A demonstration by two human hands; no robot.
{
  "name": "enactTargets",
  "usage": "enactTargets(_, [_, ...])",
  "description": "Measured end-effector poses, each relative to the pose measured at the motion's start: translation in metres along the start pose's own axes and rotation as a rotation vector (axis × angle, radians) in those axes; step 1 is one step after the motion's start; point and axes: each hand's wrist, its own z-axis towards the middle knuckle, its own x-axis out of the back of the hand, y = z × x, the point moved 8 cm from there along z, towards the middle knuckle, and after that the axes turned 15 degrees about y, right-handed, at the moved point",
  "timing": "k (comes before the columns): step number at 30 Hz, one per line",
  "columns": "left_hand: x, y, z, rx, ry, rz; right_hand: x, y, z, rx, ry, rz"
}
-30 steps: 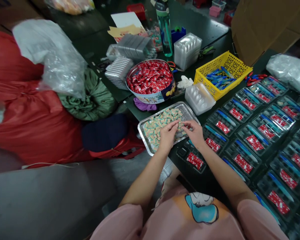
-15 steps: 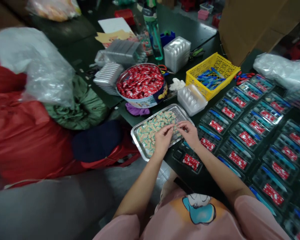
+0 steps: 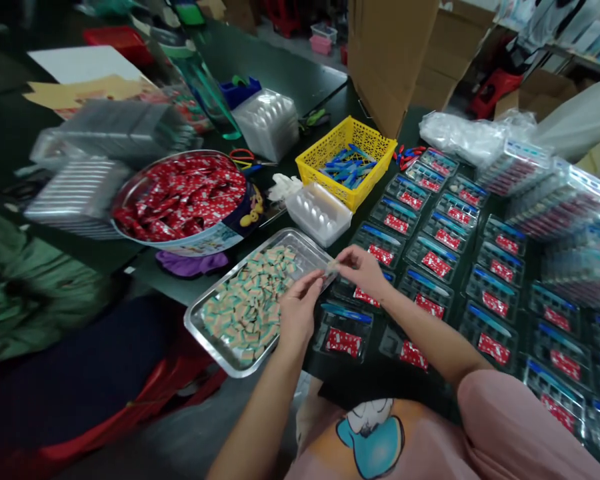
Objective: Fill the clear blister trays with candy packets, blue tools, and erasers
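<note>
A metal tray (image 3: 209, 343) holds many small beige-and-teal blocks (image 3: 253, 293) that look like erasers. My left hand (image 3: 300, 303) is over the tray's right side, its thumb and fingers pinched together; what is between them is too small to make out. Close beside it, my right hand (image 3: 364, 272) pinches a small pale piece (image 3: 332, 266) just past the tray's right edge. Under and right of my hands lie clear plastic blister trays (image 3: 344, 340), each with a blue pen and a red dotted packet.
A round tin (image 3: 200, 243) of red packets stands behind the tray, by a purple cloth (image 3: 193, 262). Further back are a yellow basket (image 3: 307, 167) of blue pens, stacked clear trays (image 3: 267, 123) and a bottle (image 3: 205, 87). Stacks of filled trays (image 3: 570, 193) stand at right.
The view has swung right and closer. My hands have moved from over the blocks to the tray's right edge, and remain close together with fingers pinched.
</note>
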Motion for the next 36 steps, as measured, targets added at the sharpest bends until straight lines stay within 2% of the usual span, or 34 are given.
enactTargets(2, [0.000,0.005,-0.002,-0.026,-0.024,0.037,0.038,0.000,0.032,0.035,0.090,-0.038])
enactTargets(6, [0.012,0.008,0.001,-0.065,-0.005,0.077,0.118,0.006,0.112,0.138,0.301,-0.258])
enactTargets(9, [0.023,0.004,0.005,-0.087,0.008,0.101,0.147,0.020,0.152,0.141,0.333,-0.419])
enactTargets(11, [0.028,0.001,0.008,-0.100,0.010,0.119,0.149,0.029,0.162,0.135,0.311,-0.499])
enactTargets(15, [0.035,-0.002,0.011,-0.111,0.018,0.159,0.138,0.042,0.160,0.110,0.231,-0.561])
enactTargets(17, [0.038,-0.002,0.013,-0.112,0.026,0.177,0.142,0.040,0.163,0.144,0.256,-0.556])
enactTargets(21, [0.043,-0.001,0.016,-0.138,0.016,0.205,0.180,0.031,0.191,0.165,0.472,-0.562])
enactTargets(24, [0.047,-0.003,0.018,-0.140,0.021,0.213,0.200,0.029,0.222,0.133,0.525,-0.650])
enactTargets(29, [0.047,-0.004,0.021,-0.122,0.038,0.223,0.192,0.035,0.259,0.128,0.386,-0.822])
enactTargets(36, [0.047,-0.006,0.029,-0.144,0.045,0.233,0.178,0.047,0.276,0.127,0.163,-1.041])
